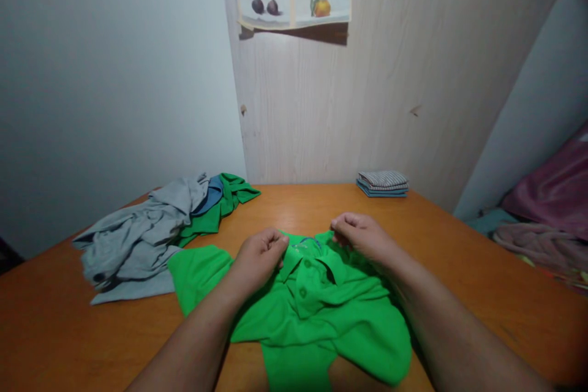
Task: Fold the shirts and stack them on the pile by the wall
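A bright green polo shirt (316,312) lies crumpled on the wooden table (459,263) right in front of me, collar facing away and buttons showing. My left hand (260,257) is closed, pinching the left side of the collar. My right hand (362,236) is closed as well, gripping the right side of the collar. Both forearms reach in from the bottom edge over the shirt.
A heap of unfolded clothes (147,233), grey, blue and green, sits at the left of the table. A small folded stack (383,184) rests at the far edge by the wooden panel. Pink and purple fabric (546,214) lies off to the right.
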### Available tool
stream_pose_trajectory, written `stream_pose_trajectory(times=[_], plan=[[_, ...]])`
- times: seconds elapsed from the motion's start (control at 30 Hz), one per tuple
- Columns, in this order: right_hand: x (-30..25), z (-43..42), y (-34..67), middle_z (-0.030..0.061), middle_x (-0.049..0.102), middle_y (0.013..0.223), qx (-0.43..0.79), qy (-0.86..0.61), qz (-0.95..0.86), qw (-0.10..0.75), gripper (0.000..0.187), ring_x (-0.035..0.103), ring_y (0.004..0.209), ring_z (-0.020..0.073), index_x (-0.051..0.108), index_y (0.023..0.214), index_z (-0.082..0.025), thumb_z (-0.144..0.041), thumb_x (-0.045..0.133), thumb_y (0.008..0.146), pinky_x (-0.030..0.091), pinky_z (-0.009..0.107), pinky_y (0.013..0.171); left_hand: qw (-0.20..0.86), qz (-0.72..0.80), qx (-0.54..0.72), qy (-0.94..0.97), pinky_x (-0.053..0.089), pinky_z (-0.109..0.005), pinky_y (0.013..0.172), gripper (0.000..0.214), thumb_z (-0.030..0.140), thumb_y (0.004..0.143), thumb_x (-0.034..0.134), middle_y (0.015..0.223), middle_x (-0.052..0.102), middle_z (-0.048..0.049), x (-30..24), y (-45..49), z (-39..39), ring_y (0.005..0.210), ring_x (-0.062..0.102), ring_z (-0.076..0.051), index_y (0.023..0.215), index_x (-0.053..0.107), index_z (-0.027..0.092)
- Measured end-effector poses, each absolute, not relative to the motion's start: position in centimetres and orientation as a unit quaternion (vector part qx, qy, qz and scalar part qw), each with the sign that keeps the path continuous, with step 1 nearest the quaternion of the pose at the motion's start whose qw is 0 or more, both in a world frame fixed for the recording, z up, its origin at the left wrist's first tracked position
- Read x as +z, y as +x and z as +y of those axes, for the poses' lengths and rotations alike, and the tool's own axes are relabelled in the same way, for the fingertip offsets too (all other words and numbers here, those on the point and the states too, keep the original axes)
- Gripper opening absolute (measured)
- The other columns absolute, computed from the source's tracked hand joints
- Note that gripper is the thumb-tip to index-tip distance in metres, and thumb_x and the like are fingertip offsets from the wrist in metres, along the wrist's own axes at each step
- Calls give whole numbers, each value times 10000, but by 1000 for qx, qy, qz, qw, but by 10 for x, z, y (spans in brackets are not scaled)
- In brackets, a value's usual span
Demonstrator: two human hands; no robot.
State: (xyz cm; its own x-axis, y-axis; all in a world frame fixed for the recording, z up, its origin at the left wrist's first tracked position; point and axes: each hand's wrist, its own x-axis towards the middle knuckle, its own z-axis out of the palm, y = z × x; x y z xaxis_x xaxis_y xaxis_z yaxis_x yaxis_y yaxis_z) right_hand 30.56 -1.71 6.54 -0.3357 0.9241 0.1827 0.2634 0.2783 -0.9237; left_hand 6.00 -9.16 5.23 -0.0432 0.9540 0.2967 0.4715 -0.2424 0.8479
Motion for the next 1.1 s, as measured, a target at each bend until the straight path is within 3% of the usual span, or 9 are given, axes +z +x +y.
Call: stream_pose_trajectory(times=[0.1,0.2,0.3,0.4,0.5,0.57,0.7,0.9,1.1], plan=[[49,-4,306,22,604,635,300,-482,-741,359,378,517,603,155,586,655,-206,-520,561,863,329,275,555,228,564,524,597,433,-279,635,199,415,841,654,778,686,-28,42,56,-81,702,613,-192,859,696,221],[34,1,303,26,600,620,218,-525,-777,270,390,506,601,162,631,647,-204,-535,596,850,280,283,542,239,576,555,550,485,-341,862,337,428,769,729,1088,738,-109,36,54,-71,1005,672,-267,1026,727,210],[25,0,298,5,579,584,261,-514,-790,210,291,489,567,147,662,657,-195,-449,666,801,268,274,522,292,586,548,522,481,-366,904,439,507,740,757,1109,742,-138,35,56,-69,1033,671,-289,1034,737,182],[25,-3,294,-20,599,638,348,-465,-767,273,103,508,581,130,694,791,-183,-245,657,718,322,244,526,335,566,558,506,490,-316,751,463,601,785,701,920,739,-97,41,59,-74,845,664,-236,942,726,167],[33,-8,291,-10,645,745,388,-406,-733,384,275,565,650,140,694,974,-184,-220,612,713,411,242,582,359,572,563,477,442,-272,620,512,669,800,659,756,680,-47,50,60,-79,680,602,-180,851,698,161],[41,-13,291,11,674,822,374,-366,-732,437,292,610,731,158,688,1020,-189,-252,611,745,460,263,654,375,577,549,473,410,-259,577,511,656,753,710,706,646,-23,52,59,-80,627,561,-160,844,699,153],[52,-21,292,41,707,929,333,-324,-745,479,248,653,837,181,689,1038,-203,-291,602,823,495,295,742,386,571,534,489,400,-255,572,425,529,668,780,702,641,-12,48,60,-79,623,547,-156,839,714,146],[53,-23,294,60,734,1025,259,-337,-756,499,255,680,927,207,673,1099,-220,-295,566,880,511,333,815,309,601,539,503,324,-251,511,229,383,697,661,564,511,27,41,54,-74,558,471,-146,590,572,201],[58,-5,314,52,730,869,162,-439,-688,555,178,668,842,229,676,905,-216,-321,553,832,492,348,771,243,578,641,443,375,-245,536,182,389,769,597,623,528,42,51,41,-75,567,482,-142,715,569,218]])
